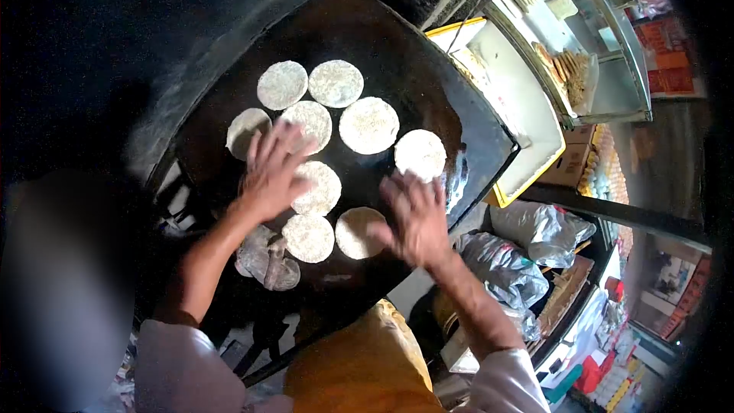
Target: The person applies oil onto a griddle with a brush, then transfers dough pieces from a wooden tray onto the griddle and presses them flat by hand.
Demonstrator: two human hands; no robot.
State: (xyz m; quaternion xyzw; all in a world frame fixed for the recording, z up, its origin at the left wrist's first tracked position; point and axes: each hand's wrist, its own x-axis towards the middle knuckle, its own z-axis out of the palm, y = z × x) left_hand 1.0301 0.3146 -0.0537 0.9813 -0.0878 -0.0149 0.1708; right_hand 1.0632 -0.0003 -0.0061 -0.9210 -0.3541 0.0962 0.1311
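Observation:
Several round pale flatbreads (pixel 369 125) lie on a dark griddle (pixel 367 38). My left hand (pixel 269 168) is open over the griddle's left side, fingers spread above the edges of a flatbread (pixel 307 124) and a shaded one (pixel 246 131). Its thumb reaches toward another flatbread (pixel 317 190). On the right, my right hand (pixel 419 222) is open and slightly blurred, its fingertips at the lower edge of a flatbread (pixel 420 154). Its thumb overlaps a lower flatbread (pixel 356 234). Whether the fingers touch the breads, I cannot tell. A crumpled greyish cloth (pixel 267 261) lies near my left forearm.
A white tray with a yellow rim (pixel 527 164) adjoins the griddle's right edge. Beyond it stands a glass case (pixel 612 84) holding stacked breads. Silvery plastic bags (pixel 501 268) sit at the right, near my right forearm. Yellow cloth (pixel 359 367) covers my front below the griddle.

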